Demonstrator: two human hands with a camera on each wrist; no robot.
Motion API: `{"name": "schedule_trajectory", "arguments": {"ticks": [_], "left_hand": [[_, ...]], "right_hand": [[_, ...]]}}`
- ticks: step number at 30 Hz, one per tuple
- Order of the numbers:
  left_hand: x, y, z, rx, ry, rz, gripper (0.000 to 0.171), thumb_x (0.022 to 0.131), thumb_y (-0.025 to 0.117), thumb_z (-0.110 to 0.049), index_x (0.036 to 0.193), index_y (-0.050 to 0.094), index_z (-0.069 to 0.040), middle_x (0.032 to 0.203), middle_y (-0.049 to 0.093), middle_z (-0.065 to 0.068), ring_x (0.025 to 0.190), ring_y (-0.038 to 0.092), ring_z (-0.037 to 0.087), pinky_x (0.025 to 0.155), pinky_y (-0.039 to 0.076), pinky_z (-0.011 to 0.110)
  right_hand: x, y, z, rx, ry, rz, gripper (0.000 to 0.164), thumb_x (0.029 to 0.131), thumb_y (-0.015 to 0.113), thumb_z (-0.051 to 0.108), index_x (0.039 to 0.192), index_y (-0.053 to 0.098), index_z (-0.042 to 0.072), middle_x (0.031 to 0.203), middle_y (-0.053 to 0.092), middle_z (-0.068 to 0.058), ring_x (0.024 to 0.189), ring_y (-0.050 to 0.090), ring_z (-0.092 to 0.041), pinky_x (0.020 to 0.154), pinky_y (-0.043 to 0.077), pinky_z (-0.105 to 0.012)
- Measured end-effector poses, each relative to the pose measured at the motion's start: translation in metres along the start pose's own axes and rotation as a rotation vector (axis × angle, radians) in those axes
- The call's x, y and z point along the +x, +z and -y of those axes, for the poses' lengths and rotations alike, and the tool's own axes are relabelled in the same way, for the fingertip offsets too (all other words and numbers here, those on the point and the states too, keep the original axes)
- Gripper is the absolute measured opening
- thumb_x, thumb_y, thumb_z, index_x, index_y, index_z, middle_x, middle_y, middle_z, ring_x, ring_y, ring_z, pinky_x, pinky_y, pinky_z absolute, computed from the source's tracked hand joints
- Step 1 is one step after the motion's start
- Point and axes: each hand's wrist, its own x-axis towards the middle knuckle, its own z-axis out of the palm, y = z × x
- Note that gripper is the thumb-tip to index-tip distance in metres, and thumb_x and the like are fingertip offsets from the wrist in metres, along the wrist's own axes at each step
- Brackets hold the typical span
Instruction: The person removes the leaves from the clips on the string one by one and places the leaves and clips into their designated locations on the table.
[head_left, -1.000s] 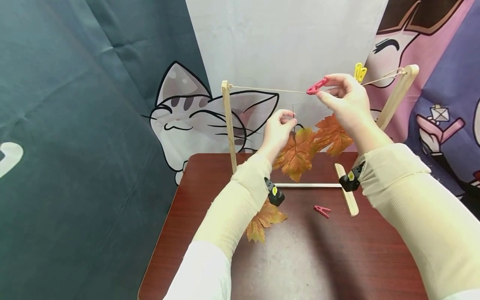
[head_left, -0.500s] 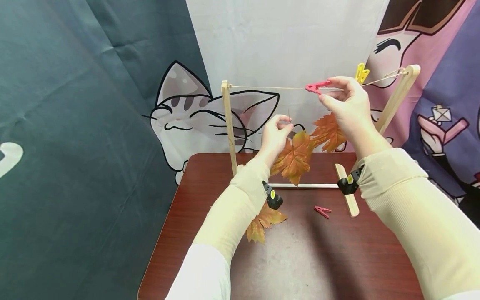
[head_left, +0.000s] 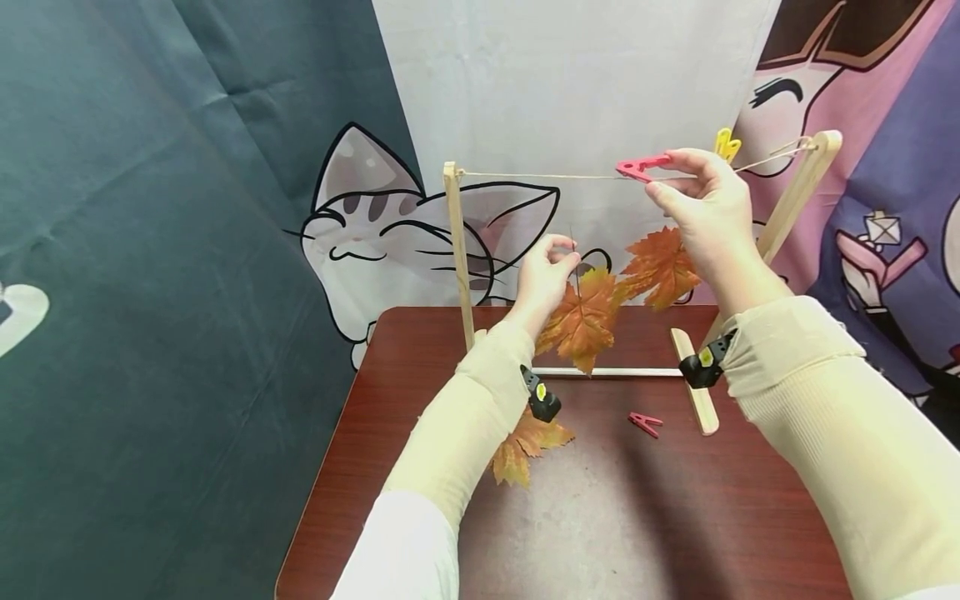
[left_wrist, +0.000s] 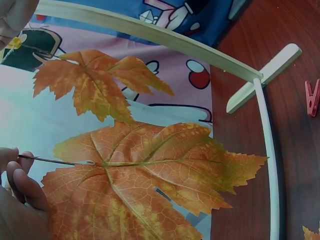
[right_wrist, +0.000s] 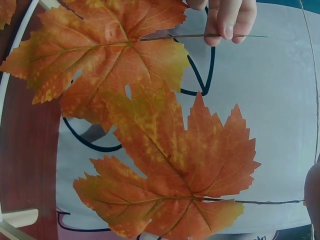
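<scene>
My left hand [head_left: 543, 275] pinches the thin stem of an orange maple leaf [head_left: 581, 325], which hangs below and right of the fingers. Up at the string [head_left: 540, 176], my right hand [head_left: 708, 200] holds a red clothespin [head_left: 636, 169] between thumb and fingers, its nose pointing left. Whether the clothespin grips the string cannot be made out. A second maple leaf [right_wrist: 175, 185] hangs below the right hand; its stem runs toward the string, the top end hidden by that hand. Behind the right hand, a yellow clothespin [head_left: 726, 146] sits on the string.
Wooden posts, left [head_left: 459, 250] and right [head_left: 795, 200], carry the string above the brown table [head_left: 600, 517]. A white rod [head_left: 615, 372] joins their feet. Another red clothespin [head_left: 645, 423] and a leaf [head_left: 525, 446], partly under the left forearm, lie on the table.
My left hand has moved left and slightly down with its leaf, away from the string. My right hand has shifted slightly right, and its red clothespin has turned to lie flatter.
</scene>
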Motion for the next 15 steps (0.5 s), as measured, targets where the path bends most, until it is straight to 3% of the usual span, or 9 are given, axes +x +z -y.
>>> {"name": "schedule_trajectory", "arguments": {"ticks": [5, 12, 15], "left_hand": [[-0.002, -0.002, 0.003, -0.028, -0.019, -0.013, 0.011, 0.088, 0.064, -0.010, 0.099, 0.064, -0.013, 0.078, 0.061, 0.001, 0.051, 0.047, 0.015, 0.043, 0.036, 0.022], [-0.002, -0.003, 0.006, -0.069, -0.014, -0.034, 0.010, 0.088, 0.064, -0.007, 0.097, 0.064, -0.011, 0.079, 0.063, 0.009, 0.047, 0.044, 0.013, 0.040, 0.033, 0.021], [-0.003, -0.004, 0.007, -0.067, -0.009, -0.036, 0.010, 0.088, 0.065, -0.009, 0.097, 0.064, -0.011, 0.079, 0.063, 0.009, 0.047, 0.042, 0.011, 0.041, 0.033, 0.021]], "right_hand": [[-0.002, 0.001, -0.003, -0.010, -0.020, -0.004, 0.040, 0.083, 0.072, 0.017, 0.120, 0.059, 0.018, 0.095, 0.066, 0.005, 0.077, 0.057, -0.008, 0.061, 0.042, -0.017], [-0.007, 0.002, -0.009, 0.295, -0.026, -0.043, 0.038, 0.078, 0.074, 0.003, 0.113, 0.062, 0.010, 0.107, 0.063, -0.005, 0.083, 0.061, -0.011, 0.061, 0.046, -0.015], [-0.009, 0.002, -0.013, 0.309, -0.028, -0.042, 0.037, 0.078, 0.074, 0.002, 0.112, 0.062, 0.010, 0.106, 0.063, -0.004, 0.083, 0.062, -0.010, 0.061, 0.046, -0.015]]}}
